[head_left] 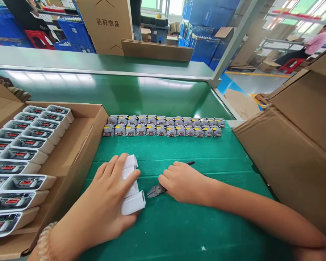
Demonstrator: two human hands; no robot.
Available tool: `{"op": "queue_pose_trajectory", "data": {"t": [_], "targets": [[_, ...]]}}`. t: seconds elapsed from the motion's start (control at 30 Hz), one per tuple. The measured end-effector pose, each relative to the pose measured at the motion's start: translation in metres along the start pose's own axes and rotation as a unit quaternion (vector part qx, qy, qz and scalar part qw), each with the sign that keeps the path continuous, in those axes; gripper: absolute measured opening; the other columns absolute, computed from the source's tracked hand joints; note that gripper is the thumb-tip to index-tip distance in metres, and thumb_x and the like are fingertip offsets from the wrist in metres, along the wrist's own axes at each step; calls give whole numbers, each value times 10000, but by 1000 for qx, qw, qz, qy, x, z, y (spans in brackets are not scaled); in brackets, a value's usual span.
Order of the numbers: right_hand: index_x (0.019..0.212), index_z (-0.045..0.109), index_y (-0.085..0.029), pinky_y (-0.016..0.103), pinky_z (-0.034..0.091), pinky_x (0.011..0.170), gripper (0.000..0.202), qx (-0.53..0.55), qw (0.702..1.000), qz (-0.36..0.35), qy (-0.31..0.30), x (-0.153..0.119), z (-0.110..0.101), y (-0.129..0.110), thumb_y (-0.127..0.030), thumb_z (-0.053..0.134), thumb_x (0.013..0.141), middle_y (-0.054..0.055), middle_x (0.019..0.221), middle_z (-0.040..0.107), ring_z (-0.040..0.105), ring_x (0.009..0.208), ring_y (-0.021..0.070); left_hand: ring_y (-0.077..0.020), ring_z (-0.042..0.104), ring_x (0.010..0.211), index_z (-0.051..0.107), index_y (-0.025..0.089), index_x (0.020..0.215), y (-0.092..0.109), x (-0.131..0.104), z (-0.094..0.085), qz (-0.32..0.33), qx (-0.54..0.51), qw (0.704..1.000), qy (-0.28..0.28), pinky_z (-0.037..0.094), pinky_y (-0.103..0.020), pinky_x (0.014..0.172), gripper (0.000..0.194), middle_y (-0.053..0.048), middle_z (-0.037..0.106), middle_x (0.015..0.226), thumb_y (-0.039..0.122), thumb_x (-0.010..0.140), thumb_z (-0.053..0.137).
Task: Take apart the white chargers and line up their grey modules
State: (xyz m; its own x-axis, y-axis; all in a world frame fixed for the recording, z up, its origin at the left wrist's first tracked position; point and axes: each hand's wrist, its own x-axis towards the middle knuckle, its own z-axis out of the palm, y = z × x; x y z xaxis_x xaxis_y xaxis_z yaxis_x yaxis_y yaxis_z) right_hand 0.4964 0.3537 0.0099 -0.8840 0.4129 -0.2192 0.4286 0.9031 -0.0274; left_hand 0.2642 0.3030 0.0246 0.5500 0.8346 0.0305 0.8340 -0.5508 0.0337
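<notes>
My left hand (112,192) is closed around a white plastic housing (133,203), its notched side turned to the right. Part of that housing is hidden behind my fingers. My right hand (183,181) grips a pair of cutting pliers (157,190). The jaws point left, close to the housing but apart from it, and a dark handle end sticks out beyond my knuckles. Beyond both hands, two rows of small grey assemblies (160,130) with yellow and red parts run across the green work surface (206,224).
At the left stands an open cardboard box (89,145) with several white housings (24,154) holding red and dark parts. A large cardboard carton (293,145) borders the right side. A raised green ledge (97,61) lies behind; people sit in the background.
</notes>
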Motion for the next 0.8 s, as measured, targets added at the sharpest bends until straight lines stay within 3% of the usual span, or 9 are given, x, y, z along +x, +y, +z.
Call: {"op": "queue_pose_trajectory", "data": {"t": [0.23, 0.57, 0.8], "targets": [[884, 522, -149, 328, 303, 585, 127, -3, 998, 13, 68, 2, 9, 0, -171, 410, 939, 64, 807, 608, 560, 724, 211, -425, 332, 1270, 470, 210, 1204, -3, 2, 7, 19, -5, 1000, 18, 370, -613, 952, 558, -207, 323, 1380, 377, 681, 574], [879, 537, -150, 340, 317, 624, 114, -8, 998, -6, 65, -1, 6, 3, -169, 435, 927, 70, 827, 615, 558, 745, 211, -412, 322, 1279, 481, 207, 1200, 4, 2, 1, 16, -9, 1000, -14, 350, -587, 979, 563, -200, 312, 1387, 366, 670, 585], [851, 530, -147, 333, 303, 580, 137, -15, 997, -8, 80, 0, 9, 0, -145, 413, 924, 70, 788, 613, 560, 706, 215, -407, 338, 1275, 466, 236, 1214, 2, 3, 7, 23, -7, 1000, 11, 383, -582, 942, 551, -179, 317, 1394, 380, 693, 576]]}}
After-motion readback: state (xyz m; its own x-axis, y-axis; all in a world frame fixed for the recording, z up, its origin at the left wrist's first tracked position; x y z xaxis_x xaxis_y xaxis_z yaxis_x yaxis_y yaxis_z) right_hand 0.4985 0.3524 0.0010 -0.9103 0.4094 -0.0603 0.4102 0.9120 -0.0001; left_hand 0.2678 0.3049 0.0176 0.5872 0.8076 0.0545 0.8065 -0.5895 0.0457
